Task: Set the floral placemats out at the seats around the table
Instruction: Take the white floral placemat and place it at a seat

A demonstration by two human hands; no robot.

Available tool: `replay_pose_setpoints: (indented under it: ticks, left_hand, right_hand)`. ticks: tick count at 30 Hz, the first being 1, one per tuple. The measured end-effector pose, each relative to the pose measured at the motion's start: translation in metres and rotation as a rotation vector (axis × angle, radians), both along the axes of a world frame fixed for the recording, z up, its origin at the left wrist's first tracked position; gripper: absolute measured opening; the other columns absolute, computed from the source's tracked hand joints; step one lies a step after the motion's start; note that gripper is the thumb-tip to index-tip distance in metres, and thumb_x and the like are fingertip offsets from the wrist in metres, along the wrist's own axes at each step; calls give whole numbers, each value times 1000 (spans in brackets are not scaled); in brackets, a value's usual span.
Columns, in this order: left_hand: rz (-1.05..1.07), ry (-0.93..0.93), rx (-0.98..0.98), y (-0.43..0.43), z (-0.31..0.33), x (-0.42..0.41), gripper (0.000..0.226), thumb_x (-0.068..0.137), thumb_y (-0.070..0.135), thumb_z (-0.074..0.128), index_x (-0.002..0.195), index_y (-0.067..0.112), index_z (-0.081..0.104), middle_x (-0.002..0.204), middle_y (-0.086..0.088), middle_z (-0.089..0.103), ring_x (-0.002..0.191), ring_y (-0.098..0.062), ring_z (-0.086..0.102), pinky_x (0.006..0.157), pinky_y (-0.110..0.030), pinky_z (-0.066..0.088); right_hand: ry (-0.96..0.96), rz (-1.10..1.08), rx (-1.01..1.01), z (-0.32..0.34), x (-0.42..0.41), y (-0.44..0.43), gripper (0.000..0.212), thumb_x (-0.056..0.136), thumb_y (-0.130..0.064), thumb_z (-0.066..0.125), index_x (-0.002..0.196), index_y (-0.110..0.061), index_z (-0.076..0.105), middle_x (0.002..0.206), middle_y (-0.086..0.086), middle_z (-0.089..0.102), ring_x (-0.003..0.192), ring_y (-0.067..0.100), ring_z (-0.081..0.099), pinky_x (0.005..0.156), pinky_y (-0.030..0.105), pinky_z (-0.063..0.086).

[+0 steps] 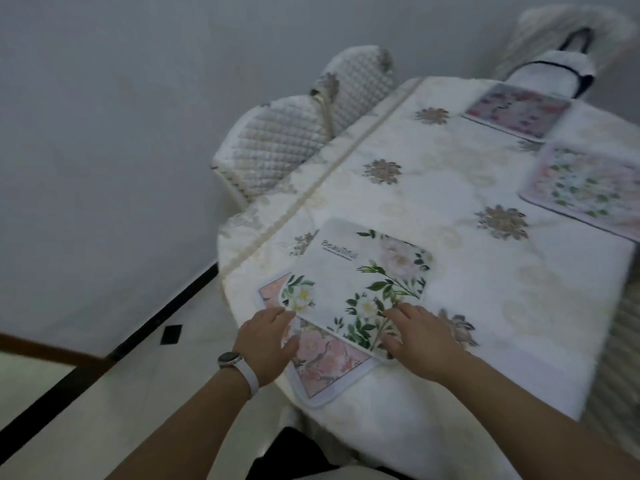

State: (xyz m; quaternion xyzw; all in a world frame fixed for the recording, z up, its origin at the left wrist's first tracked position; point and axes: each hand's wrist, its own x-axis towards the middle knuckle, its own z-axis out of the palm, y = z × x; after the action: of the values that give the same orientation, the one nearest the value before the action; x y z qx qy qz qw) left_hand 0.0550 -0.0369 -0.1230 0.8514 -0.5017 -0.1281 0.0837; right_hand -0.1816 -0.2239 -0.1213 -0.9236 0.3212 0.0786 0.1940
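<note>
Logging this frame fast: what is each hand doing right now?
Left hand: open, fingers on the white floral placemat's near-left corner.
Right hand: open, resting flat on its near edge.

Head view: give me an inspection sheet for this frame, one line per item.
Surface: table under a cream embroidered cloth.
Job's things: white floral placemat overlapping a pink placemat at the near end; two more mats laid farther along.
Clutter: white bag at the far end.
Grippers: left hand and right hand rest on the white mat's near edge.
Cables: nothing seen.
Surroundings: two quilted chairs, grey wall, pale floor.
</note>
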Motion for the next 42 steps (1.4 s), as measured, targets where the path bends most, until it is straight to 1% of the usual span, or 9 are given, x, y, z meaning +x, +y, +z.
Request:
replay_pose_setpoints:
  ticks: [12, 15, 18, 21, 25, 30, 34, 37, 42]
  left_hand:
    - [-259, 22, 133, -75, -40, 80, 58, 73, 46, 35, 113, 18, 66, 122, -12, 62, 108, -32, 58, 85, -42, 49]
    - [-229, 129, 166, -96, -43, 96, 62, 76, 44, 38, 127, 14, 58, 140, -17, 46, 125, -34, 45, 95, -42, 44]
    - [-152, 304, 120, -115, -47, 107, 63, 76, 46, 38, 124, 9, 56, 128, -15, 52, 117, -32, 49, 92, -37, 43]
    - [-89, 400, 68, -133, -54, 118, 46, 86, 25, 56, 129, 9, 52, 130, -10, 54, 120, -27, 48, 97, -36, 41]
    - [-51, 470, 42, -148, -55, 127, 45, 85, 18, 58, 129, 13, 51, 127, -10, 50, 115, -25, 49, 94, -34, 43]
    - [-43, 662, -30, -153, -50, 123, 50, 89, 9, 52, 136, 17, 40, 129, -2, 49, 103, -16, 50, 87, -24, 39]
    - [-26, 769, -57, -159, -48, 125, 66, 86, 1, 49, 143, 25, 28, 119, 4, 54, 94, -20, 58, 80, -27, 46]
    - [-14, 812, -47, -161, -45, 128, 62, 85, -1, 50, 140, 23, 34, 113, 1, 60, 91, -20, 60, 78, -26, 46]
    - [20, 899, -64, -161, -39, 127, 45, 85, 2, 56, 122, 26, 48, 107, 4, 64, 88, -13, 62, 74, -26, 49]
  right_hand:
    - [36, -599, 296, -26, 12, 2, 46, 95, -48, 46, 131, -19, 51, 123, 5, 51, 109, 24, 51, 91, 37, 44]
    - [28, -758, 309, -31, 32, 2, 50, 94, -41, 51, 137, -13, 48, 128, 12, 51, 116, 29, 50, 96, 38, 41]
    - [-41, -967, 339, -33, 47, -1, 51, 91, -36, 54, 136, -11, 49, 130, 13, 54, 115, 28, 53, 97, 39, 43]
    - [-95, -1143, 349, -36, 60, 1, 50, 89, -33, 55, 134, -11, 51, 129, 13, 55, 113, 28, 54, 96, 40, 46]
    - [-147, -1296, 382, -39, 78, 2, 49, 89, -32, 54, 134, -12, 49, 134, 15, 49, 119, 31, 49, 100, 49, 45]
    - [-374, -1564, 530, -32, 84, 3, 48, 88, -19, 60, 133, -13, 45, 113, 11, 60, 90, 25, 61, 70, 32, 47]
    - [-373, -1585, 500, -28, 87, 12, 19, 86, -11, 54, 102, -10, 64, 85, 5, 66, 73, 19, 61, 61, 28, 49]
    - [-414, -1561, 493, -20, 93, 20, 10, 87, -8, 53, 84, -17, 57, 80, 5, 64, 70, 19, 60, 58, 29, 48]
    - [-417, -1536, 424, -10, 95, 33, 8, 89, -11, 49, 88, -17, 54, 84, 10, 65, 72, 25, 61, 65, 37, 51]
